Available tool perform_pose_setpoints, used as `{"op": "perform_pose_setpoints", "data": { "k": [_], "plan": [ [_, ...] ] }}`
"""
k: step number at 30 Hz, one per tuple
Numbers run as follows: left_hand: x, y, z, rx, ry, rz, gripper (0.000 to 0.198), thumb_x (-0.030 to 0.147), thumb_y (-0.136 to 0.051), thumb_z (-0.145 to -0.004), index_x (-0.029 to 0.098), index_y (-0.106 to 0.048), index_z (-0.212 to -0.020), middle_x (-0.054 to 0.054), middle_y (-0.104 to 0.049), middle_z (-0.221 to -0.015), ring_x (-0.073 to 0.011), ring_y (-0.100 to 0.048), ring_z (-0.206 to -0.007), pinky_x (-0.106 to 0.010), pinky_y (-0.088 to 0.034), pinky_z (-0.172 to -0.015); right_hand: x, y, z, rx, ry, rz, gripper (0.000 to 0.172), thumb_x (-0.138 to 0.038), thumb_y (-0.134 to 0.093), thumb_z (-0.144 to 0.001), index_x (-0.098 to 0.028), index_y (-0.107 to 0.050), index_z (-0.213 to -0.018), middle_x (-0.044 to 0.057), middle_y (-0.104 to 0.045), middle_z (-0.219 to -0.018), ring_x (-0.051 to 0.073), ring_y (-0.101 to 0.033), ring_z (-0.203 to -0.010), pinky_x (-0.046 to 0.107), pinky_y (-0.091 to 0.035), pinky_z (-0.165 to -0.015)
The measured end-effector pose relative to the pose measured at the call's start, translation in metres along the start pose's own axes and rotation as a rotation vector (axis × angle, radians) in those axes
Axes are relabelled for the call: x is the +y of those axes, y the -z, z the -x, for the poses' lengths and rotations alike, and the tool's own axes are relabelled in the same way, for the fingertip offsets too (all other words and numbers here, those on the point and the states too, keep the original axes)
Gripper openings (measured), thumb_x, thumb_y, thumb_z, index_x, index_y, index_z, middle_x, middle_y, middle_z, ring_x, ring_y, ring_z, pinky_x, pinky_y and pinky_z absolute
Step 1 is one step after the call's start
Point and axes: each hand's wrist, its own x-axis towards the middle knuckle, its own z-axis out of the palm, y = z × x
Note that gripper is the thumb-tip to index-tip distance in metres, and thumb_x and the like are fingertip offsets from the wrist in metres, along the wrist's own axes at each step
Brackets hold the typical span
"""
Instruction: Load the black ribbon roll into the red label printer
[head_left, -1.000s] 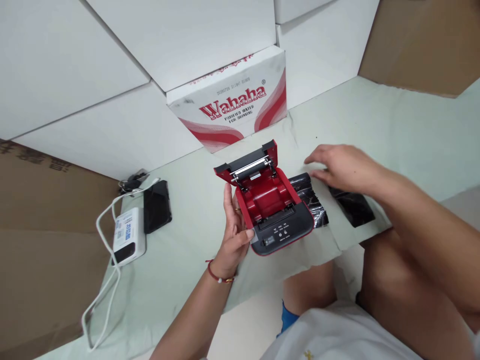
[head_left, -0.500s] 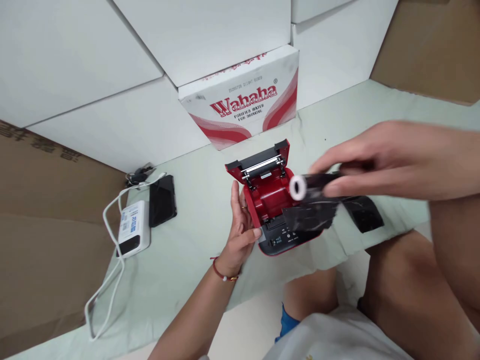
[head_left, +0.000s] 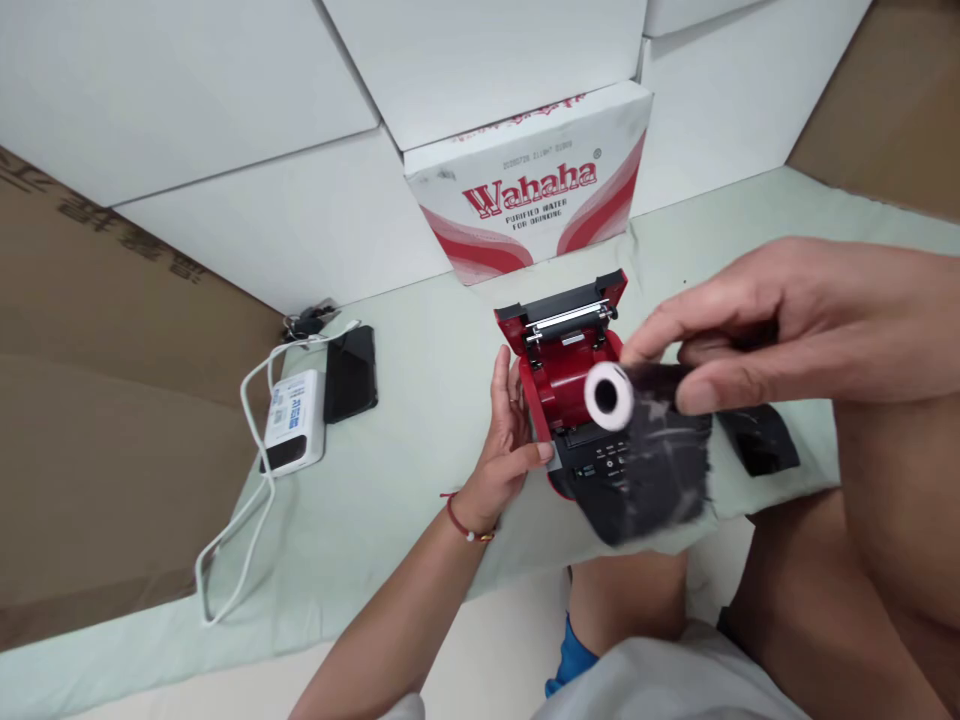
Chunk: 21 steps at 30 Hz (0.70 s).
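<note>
A small red-and-black printer (head_left: 559, 385) stands on the cloth with its lid (head_left: 562, 315) raised, showing the red bay inside. My left hand (head_left: 510, 445) grips its left side, thumb on the front corner and fingers along the side wall. Pinched in my right hand (head_left: 750, 330) is a paper roll (head_left: 664, 440), black outside with a white ring-shaped end and a dark hole in the middle. Its loose black end hangs down over the printer's front panel and hides part of the buttons. The roll is held above the printer's right side, nearer the camera.
Behind the printer a white-and-red carton (head_left: 536, 205) leans against white boxes (head_left: 285, 230). Left on the pale green cloth (head_left: 420, 400) are a phone (head_left: 351, 375), a power bank (head_left: 296, 420) and a white cable (head_left: 244, 395). A flat black piece (head_left: 761, 440) lies right. Cardboard (head_left: 120, 420) borders the left.
My right hand has turned the paper roll so its white end faces the camera more, and the loose black end hangs lower. The whole view has shifted, with the scene moving right.
</note>
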Motion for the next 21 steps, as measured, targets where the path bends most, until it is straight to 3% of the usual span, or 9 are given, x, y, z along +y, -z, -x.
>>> {"op": "perform_pose_setpoints", "data": {
  "k": [3, 7, 11, 14, 17, 19, 21],
  "plan": [
    [-0.001, 0.001, -0.001, -0.022, -0.013, 0.011, 0.116, 0.047, -0.09, -0.082, 0.05, -0.018, -0.172, 0.0, -0.025, -0.183, -0.0362, -0.025, -0.17, -0.06, -0.03, -0.137, 0.006, -0.016, -0.009, -0.213, 0.002, -0.007, 0.025, -0.034, -0.064, -0.102, -0.026, -0.083, -0.117, -0.003, -0.079, -0.084, 0.013, -0.063, -0.065, 0.027, -0.044, -0.062],
    [-0.003, 0.002, -0.001, -0.028, -0.025, -0.022, 0.113, 0.048, -0.088, -0.084, 0.05, -0.017, -0.172, 0.001, -0.024, -0.183, -0.0353, -0.023, -0.171, -0.059, -0.026, -0.139, 0.0, -0.056, -0.035, -0.091, -0.113, 0.256, 0.029, -0.029, -0.063, -0.099, -0.024, -0.079, -0.122, 0.007, -0.082, -0.104, 0.022, -0.074, -0.086, 0.03, -0.047, -0.068],
    [-0.005, 0.003, 0.001, 0.014, -0.121, -0.134, 0.103, 0.052, -0.083, -0.089, 0.047, -0.022, -0.172, 0.0, -0.018, -0.184, -0.0357, -0.02, -0.171, -0.057, -0.029, -0.138, -0.009, -0.074, -0.046, -0.142, -0.161, 0.458, 0.029, -0.025, -0.061, -0.098, -0.02, -0.078, -0.121, 0.015, -0.082, -0.105, 0.031, -0.077, -0.092, 0.033, -0.046, -0.067],
    [0.0, 0.002, 0.006, 0.085, -0.319, -0.418, 0.076, 0.056, -0.073, -0.096, 0.042, -0.043, -0.165, -0.004, -0.023, -0.181, -0.0381, -0.019, -0.17, -0.061, -0.028, -0.136, -0.007, -0.079, -0.052, -0.198, -0.149, 0.518, 0.024, -0.024, -0.062, -0.097, -0.019, -0.08, -0.112, 0.017, -0.082, -0.102, 0.033, -0.078, -0.096, 0.034, -0.048, -0.068],
    [0.01, -0.003, 0.013, 0.074, -0.598, -0.804, 0.038, 0.048, -0.061, -0.102, 0.034, -0.072, -0.136, -0.007, -0.045, -0.164, -0.0386, -0.031, -0.162, -0.066, -0.026, -0.134, -0.003, -0.082, -0.056, -0.203, -0.144, 0.543, 0.022, -0.024, -0.064, -0.097, -0.02, -0.081, -0.111, 0.017, -0.082, -0.105, 0.033, -0.078, -0.099, 0.034, -0.048, -0.07],
    [0.016, -0.009, 0.018, 0.064, -0.733, -0.953, 0.031, 0.04, -0.057, -0.101, 0.03, -0.077, -0.122, -0.01, -0.057, -0.142, -0.0364, -0.044, -0.149, -0.064, -0.035, -0.128, -0.003, -0.079, -0.052, -0.219, -0.129, 0.528, 0.02, -0.025, -0.065, -0.097, -0.021, -0.081, -0.108, 0.014, -0.083, -0.102, 0.031, -0.078, -0.094, 0.033, -0.046, -0.069],
    [0.021, -0.015, 0.022, 0.059, -0.794, -1.028, 0.029, 0.034, -0.058, -0.097, 0.026, -0.077, -0.117, -0.011, -0.059, -0.128, -0.035, -0.049, -0.14, -0.06, -0.043, -0.12, -0.008, -0.07, -0.041, -0.179, -0.042, 0.433, 0.018, -0.025, -0.064, -0.099, -0.023, -0.081, -0.101, 0.009, -0.082, -0.094, 0.026, -0.075, -0.084, 0.033, -0.045, -0.067]
  ]
}}
